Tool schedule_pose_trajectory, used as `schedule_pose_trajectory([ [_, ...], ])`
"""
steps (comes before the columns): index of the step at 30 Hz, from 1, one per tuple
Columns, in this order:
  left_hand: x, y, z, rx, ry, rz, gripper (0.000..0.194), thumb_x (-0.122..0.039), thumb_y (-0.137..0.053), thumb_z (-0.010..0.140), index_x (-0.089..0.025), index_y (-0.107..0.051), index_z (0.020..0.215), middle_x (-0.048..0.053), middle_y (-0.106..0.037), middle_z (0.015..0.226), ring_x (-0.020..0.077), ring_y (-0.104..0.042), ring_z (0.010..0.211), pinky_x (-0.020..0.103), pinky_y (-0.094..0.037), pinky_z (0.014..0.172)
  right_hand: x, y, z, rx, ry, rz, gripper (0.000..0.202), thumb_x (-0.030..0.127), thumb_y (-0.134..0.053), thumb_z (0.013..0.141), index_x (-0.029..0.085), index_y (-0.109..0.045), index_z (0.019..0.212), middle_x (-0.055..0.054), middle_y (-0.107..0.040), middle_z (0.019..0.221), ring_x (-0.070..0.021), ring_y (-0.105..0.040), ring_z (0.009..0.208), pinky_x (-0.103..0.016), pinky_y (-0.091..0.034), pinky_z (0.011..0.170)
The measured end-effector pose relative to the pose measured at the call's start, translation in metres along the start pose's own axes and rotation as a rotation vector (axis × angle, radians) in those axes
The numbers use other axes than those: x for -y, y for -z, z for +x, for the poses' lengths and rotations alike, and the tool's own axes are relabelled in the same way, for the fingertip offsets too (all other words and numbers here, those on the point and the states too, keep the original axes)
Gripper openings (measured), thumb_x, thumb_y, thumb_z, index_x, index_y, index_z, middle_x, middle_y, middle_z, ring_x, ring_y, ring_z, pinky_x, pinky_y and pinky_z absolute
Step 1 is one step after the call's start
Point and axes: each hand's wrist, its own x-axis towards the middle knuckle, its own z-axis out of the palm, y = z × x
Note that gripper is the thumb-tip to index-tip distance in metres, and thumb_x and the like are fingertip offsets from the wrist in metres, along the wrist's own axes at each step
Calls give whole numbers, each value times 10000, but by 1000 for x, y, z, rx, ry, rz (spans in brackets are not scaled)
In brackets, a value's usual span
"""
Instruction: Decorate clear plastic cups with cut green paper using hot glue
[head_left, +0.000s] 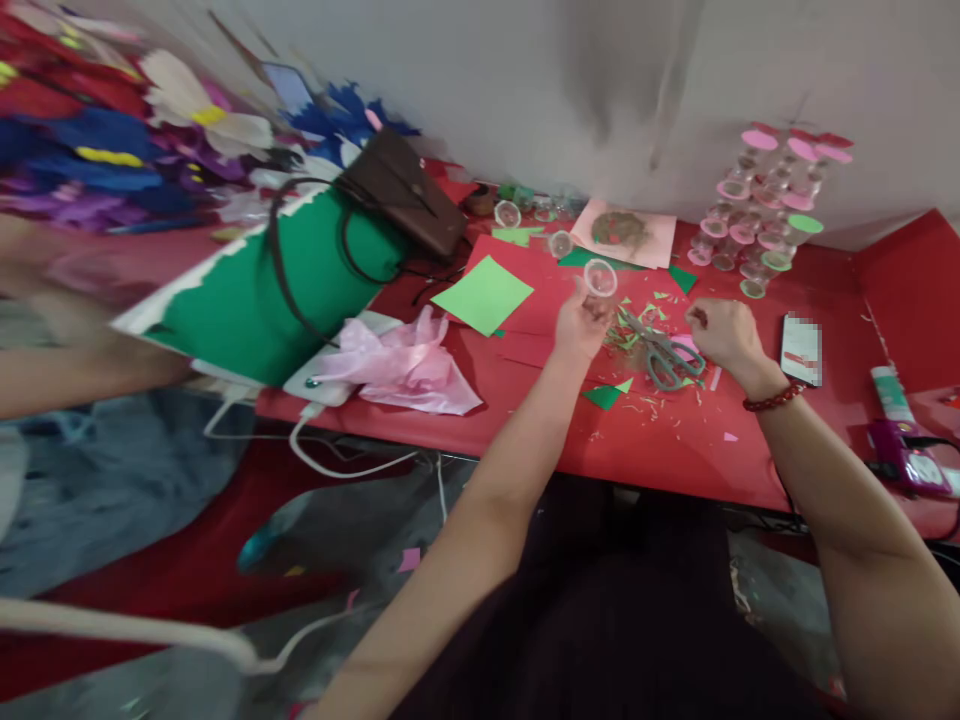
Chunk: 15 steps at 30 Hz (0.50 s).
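Observation:
My left hand (582, 325) is closed around a small clear plastic cup (600, 278), its round rim tilted up towards me. To the right, my right hand (726, 332), with a beaded bracelet (776, 398) on the wrist, is curled with its fingers pressed together. Whatever those fingers hold, if anything, is too small to make out. Between and just below the hands lie scissors (666, 358) with grey-blue handles, among green and pale paper scraps (626, 330). Another clear cup (560, 244) rests on the table beyond my left hand.
Stacked clear cups with pink and green discs (772, 200) stand at the back right. A phone (800, 348) lies right of my right hand. Light green paper (487, 293), a pink plastic bag (412, 365) and a brown bag (409, 190) are leftward. Another person's arm (82, 355) enters at left.

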Motion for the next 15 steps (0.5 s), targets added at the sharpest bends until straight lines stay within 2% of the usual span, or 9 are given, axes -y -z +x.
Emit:
schedule_pose_trajectory([
  [2,-4,2,-1,44,-24,-50,411,-462,-700,984,-185,-570,709,-66,-418,541,60,-420,444,215,-363,465,21,-5,8,-17,94,62,359,135,-554,890,170,-796,1154,-142,-805,1182,-310,-728,1145,-392,-526,953],
  [6,-14,1,-2,79,-54,-140,366,-466,-617,1036,-183,-623,805,-67,-453,563,52,-428,449,206,-358,472,62,-12,17,19,40,93,268,253,-578,948,155,-818,1016,-143,-829,1004,-310,-770,995,-375,-561,846],
  [8,-26,-2,-4,58,-115,-158,382,-494,-612,1034,-188,-613,805,-62,-479,587,51,-428,455,209,-354,475,81,-17,25,35,126,160,316,154,-550,941,151,-807,1126,-137,-827,1110,-279,-770,1047,-356,-563,906],
  [10,-44,-4,-5,37,-248,-169,408,-541,-631,1010,-199,-593,791,-60,-476,601,54,-434,473,209,-340,476,103,-23,36,84,231,224,368,82,-569,909,153,-793,1192,-131,-801,1235,-251,-747,1146,-336,-540,1010],
  [13,-78,0,-7,24,-431,-140,447,-613,-599,999,-212,-594,802,-49,-480,627,62,-444,501,208,-343,485,143,-39,58,171,286,271,327,205,-673,930,154,-772,1237,-140,-774,1297,-265,-704,1242,-360,-505,1103],
  [15,-98,9,-7,10,-520,-82,415,-615,-607,992,-227,-628,843,-48,-481,644,67,-442,511,208,-353,495,174,-51,72,217,277,274,423,307,-726,925,148,-727,1317,-162,-721,1384,-286,-658,1317,-387,-471,1149],
])
